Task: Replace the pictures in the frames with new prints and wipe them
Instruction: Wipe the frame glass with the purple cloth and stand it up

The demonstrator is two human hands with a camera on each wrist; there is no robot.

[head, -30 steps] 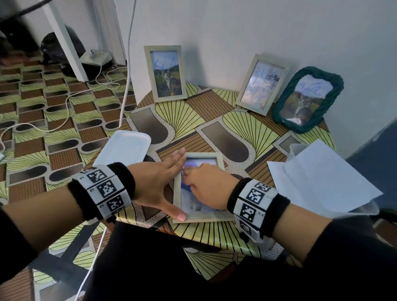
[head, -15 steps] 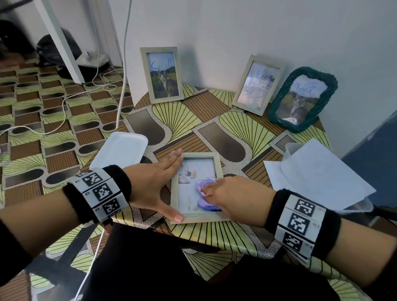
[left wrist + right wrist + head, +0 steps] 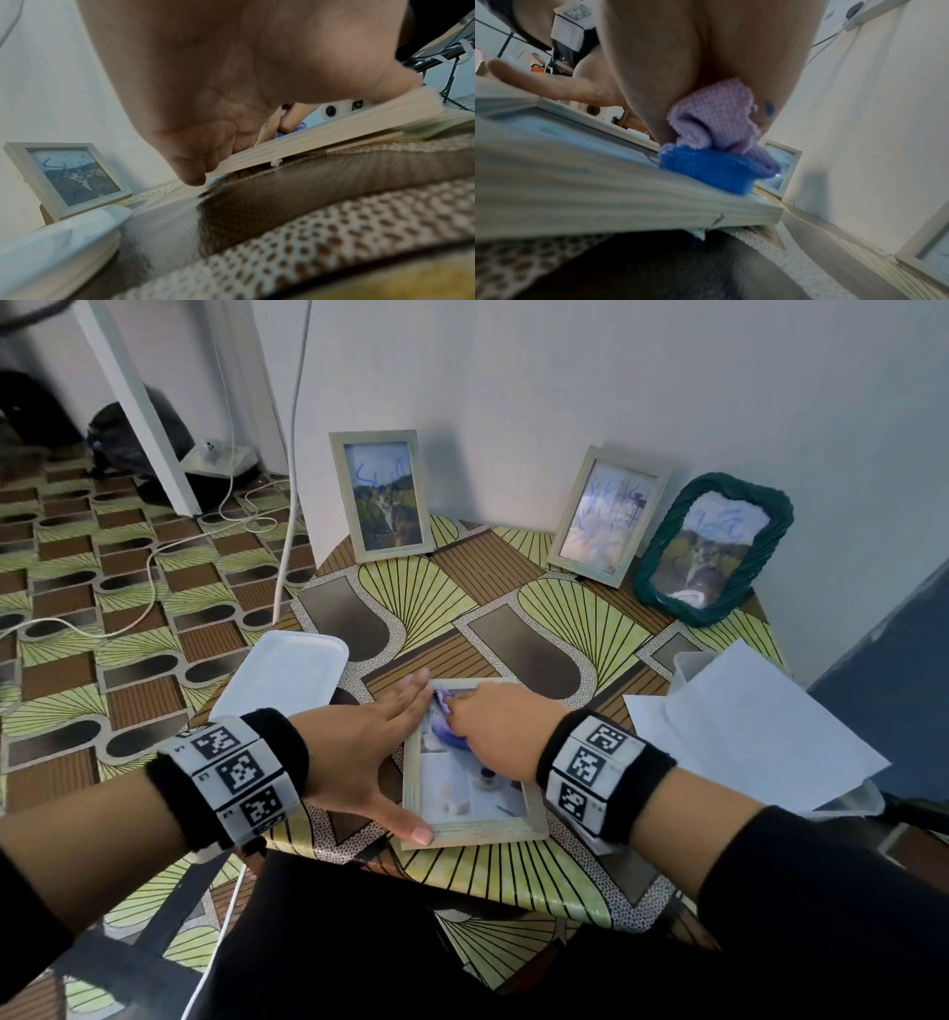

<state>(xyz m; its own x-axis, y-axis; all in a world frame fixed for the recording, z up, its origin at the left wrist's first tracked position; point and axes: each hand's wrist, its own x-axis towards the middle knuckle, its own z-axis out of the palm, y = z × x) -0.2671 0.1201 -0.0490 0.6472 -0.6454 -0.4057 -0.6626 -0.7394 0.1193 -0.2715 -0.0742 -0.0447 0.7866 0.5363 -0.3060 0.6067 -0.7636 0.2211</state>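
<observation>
Since half a second ago, the right hand (image 3: 495,726) is carrying the purple cloth (image 3: 445,734) from the middle of the glass toward the far left corner of the flat wooden frame (image 3: 472,832).

In the head view, that frame is lying face up at the near edge of the patterned table (image 3: 565,618). The left hand (image 3: 359,752) is bracing its left rail, fingers straight, thumb on the near corner. Three scribbled frames are leaning on the far wall; a white lid (image 3: 287,672) is lying left, paper sheets (image 3: 755,726) right.

In the left wrist view, the flat palm (image 3: 231,81) is pressing on the rail (image 3: 334,130).

In the right wrist view, the fingers (image 3: 654,71) are pinching the bunched cloth (image 3: 713,121) against the glass.

The frame looks light and stiff, likely to skid on the glossy covering, with breakable glass, so holding it by the rails seems safest. The cloth is soft and bunches easily.
</observation>
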